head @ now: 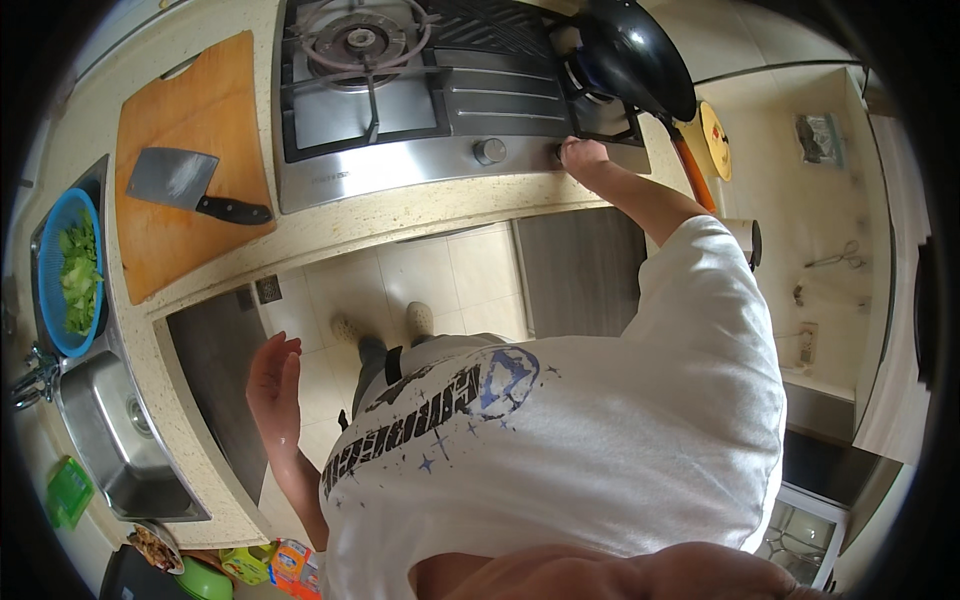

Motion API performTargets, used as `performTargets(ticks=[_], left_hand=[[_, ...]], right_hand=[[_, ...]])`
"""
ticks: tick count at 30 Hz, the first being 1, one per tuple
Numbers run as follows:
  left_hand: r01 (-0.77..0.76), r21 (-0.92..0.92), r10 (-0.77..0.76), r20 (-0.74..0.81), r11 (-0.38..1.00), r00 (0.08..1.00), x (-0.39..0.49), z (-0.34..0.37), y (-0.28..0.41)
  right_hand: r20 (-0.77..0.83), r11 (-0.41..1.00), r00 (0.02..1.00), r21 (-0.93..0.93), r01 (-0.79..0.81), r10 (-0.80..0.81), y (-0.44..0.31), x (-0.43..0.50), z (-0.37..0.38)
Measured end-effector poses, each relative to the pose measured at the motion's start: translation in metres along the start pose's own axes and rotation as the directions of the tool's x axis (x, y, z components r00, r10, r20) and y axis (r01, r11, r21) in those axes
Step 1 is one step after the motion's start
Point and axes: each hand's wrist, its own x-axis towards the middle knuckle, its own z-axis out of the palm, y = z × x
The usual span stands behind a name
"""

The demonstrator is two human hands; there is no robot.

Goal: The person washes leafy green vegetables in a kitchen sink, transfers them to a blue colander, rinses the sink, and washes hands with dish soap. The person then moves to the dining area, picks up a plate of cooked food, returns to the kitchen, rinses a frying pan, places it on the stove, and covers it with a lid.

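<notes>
With my right hand (584, 157) I grip the right control knob of a gas stove (420, 166); the fingers mostly hide the knob. The other stove knob (490, 151) stands free to its left. A black wok (637, 60) with a wooden handle (691, 169) sits on the right burner, where a bluish glow shows beneath it. My left hand (276, 386) hangs over the floor in front of the counter, fingers loosely apart, holding nothing. A cleaver (174, 178) with a black handle lies on a wooden cutting board (191, 97) left of the stove.
At the far left, a blue colander (51, 292) of leafy greens (79, 274) rests in the sink area beside a metal basin (124, 450) and faucet (34, 379). A bowl of food (155, 549) and a green bowl (204, 581) are at lower left. A yellow round object (712, 141) stands right of the wok.
</notes>
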Motion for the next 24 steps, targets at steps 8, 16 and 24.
performTargets(ticks=[8, 16, 24], left_hand=[[-0.007, 0.000, 0.007, -0.005, 1.000, 1.000, -0.016, 0.027, 0.000], [0.015, -0.045, -0.018, -0.082, 0.999, 0.996, -0.035, 0.040, -0.012], [-0.023, -0.062, 0.017, -0.100, 0.998, 0.995, -0.046, 0.060, -0.016]], right_hand=[[0.025, 1.000, 1.000, 0.030, 0.006, -0.007, -0.013, 0.006, -0.020], [0.013, 0.998, 1.000, 0.061, 0.016, -0.017, -0.021, 0.008, -0.021], [0.011, 0.986, 0.998, 0.154, -0.067, 0.066, -0.033, 0.018, -0.011]])
